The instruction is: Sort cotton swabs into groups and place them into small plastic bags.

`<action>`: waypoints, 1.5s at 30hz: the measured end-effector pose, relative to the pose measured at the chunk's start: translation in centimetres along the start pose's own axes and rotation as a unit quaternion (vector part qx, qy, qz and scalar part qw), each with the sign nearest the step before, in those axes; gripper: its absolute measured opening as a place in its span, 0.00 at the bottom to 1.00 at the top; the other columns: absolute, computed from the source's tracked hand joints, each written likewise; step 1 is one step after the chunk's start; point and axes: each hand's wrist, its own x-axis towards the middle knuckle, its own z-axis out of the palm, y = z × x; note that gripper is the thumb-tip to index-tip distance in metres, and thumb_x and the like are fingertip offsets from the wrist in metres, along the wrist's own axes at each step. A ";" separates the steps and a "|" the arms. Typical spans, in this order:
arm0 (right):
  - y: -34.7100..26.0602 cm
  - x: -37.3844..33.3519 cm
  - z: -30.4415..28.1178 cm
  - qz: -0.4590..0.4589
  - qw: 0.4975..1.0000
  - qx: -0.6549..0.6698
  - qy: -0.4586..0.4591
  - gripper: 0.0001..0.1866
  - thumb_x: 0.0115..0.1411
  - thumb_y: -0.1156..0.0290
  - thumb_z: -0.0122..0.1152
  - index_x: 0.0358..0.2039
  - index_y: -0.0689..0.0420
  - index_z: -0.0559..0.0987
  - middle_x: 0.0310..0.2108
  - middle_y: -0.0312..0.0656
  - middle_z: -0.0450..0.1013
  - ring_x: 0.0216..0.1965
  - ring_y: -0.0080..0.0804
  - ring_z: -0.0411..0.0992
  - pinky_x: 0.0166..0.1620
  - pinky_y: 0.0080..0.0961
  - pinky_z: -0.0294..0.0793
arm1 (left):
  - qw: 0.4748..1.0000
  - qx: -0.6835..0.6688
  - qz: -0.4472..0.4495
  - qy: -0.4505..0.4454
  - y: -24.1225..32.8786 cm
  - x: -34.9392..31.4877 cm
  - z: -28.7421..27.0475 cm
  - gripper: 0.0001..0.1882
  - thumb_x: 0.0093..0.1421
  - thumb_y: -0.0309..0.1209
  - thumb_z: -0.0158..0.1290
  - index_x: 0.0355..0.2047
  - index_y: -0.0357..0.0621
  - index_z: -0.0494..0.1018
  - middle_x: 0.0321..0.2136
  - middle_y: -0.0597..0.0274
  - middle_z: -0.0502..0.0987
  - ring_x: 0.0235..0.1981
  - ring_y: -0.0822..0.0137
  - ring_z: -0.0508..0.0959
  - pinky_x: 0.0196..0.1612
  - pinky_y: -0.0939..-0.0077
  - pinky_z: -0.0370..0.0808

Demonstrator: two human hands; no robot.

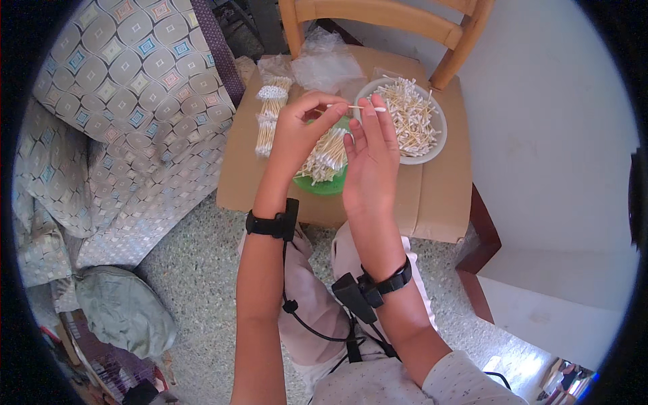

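A cotton swab (358,106) lies level above the bowls, one white tip toward the right. My left hand (300,131) pinches its left part between thumb and fingers. My right hand (371,162) is raised with its fingers stretched upward and thumb apart; the swab's right end lies against its fingertips. Beneath my hands, a green bowl (324,187) holds a heap of swabs, partly covered by both hands. To the right, a white bowl (435,145) is filled with loose swabs lying every way.
Bundles of swabs (268,118) lie to the left of the green bowl. Clear plastic bags (329,67) lie behind. All rest on a cardboard sheet (439,196) over a wooden chair (385,13). A patterned cloth-covered seat (148,88) stands left, a white wall (540,121) right.
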 end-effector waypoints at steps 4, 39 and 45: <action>0.2 0.1 -0.2 0.000 0.999 0.032 0.002 0.19 0.60 0.66 0.57 0.51 0.56 0.71 0.46 0.32 0.72 0.36 0.14 0.66 0.43 0.16 0.64 | 1.000 -0.004 0.015 -0.020 -0.1 0.0 -0.2 0.08 0.56 0.30 0.57 0.35 0.40 0.77 0.32 0.66 0.76 0.33 0.75 0.74 0.37 0.82 0.68; -1.6 3.0 -1.3 -0.210 0.959 -0.179 -0.065 0.12 0.57 0.78 0.58 0.42 0.63 0.71 0.35 0.44 0.74 0.34 0.24 0.74 0.39 0.16 0.71 | 0.993 -0.050 -0.072 -0.082 0.5 -0.4 -0.5 0.05 0.56 0.20 0.53 0.33 0.40 0.70 0.51 0.56 0.71 0.43 0.71 0.74 0.47 0.77 0.72; -2.4 2.1 -0.4 -0.278 0.947 -0.160 -0.004 0.12 0.57 0.78 0.59 0.42 0.64 0.71 0.35 0.45 0.73 0.34 0.26 0.74 0.39 0.18 0.72 | 0.993 -0.045 -0.058 -0.095 1.1 -0.6 -0.5 0.05 0.56 0.20 0.53 0.33 0.40 0.71 0.51 0.57 0.71 0.43 0.71 0.74 0.47 0.77 0.72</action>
